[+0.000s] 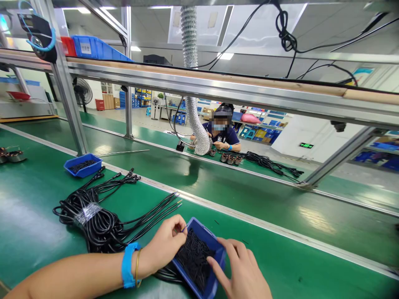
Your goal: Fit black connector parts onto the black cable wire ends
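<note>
My left hand, with a blue wristband and a gold bangle, is closed in a pinch on the end of a thin wire at the rim of a small blue tray. The tray is full of short black tube pieces. My right hand rests on the tray's near right edge, its fingers reaching into the black pieces. A bundle of black cables, bound with clear tape, lies on the green bench to the left, its wire ends fanning toward the tray.
A second blue tray of black parts sits at the back left. Metal coils lie at the far left. Aluminium frame posts and a silver duct hose stand ahead. A co-worker sits opposite with coils and cables.
</note>
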Demonstrator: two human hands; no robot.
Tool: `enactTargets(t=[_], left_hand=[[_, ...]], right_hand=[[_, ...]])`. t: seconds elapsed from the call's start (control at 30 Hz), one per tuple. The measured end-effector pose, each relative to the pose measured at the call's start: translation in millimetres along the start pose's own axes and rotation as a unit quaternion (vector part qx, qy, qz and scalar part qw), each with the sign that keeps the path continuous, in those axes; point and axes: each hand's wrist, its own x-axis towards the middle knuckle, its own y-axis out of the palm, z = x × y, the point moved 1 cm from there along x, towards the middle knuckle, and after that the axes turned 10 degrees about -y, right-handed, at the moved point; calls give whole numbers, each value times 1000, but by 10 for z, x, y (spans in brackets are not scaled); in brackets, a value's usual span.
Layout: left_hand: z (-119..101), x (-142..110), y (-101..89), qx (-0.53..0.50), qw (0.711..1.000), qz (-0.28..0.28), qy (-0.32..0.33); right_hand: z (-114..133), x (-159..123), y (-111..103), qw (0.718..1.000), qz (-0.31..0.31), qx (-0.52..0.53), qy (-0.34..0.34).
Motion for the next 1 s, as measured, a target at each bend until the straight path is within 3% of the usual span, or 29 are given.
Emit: enactTargets(t=[0.07,0.2,0.3,0.4,0.53,0.67,0.77,0.9,1.0], left_hand=[[7,39,-9,4,999,-32,13],[105,58,51,-71,992,60,-86],[125,37,69,-66,994,60,-66],[113,1,70,-84,994,47,-57],[135,-122,139,-140,983,78,-94],[206,-258,262,-169,977,58,-120],[253,-283,321,-159,981,39,-102],[301,-261,284,-128,988,-9,-91],[328,-260,217,-104,990,-13,-92]], right_hand=[[-126,-21,67,999,17,-42,10],[-161,11,129,998,12,-61,10],[-7,102,63,989,3,-146,-40],[206,161,69,966,74,-227,-99],[380,180,251,949,153,-270,-57],[364,180,324,956,161,-232,-78],[282,147,271,970,140,-176,-96],[214,78,233,991,73,-63,-92],[215,67,220,994,48,31,-88]])
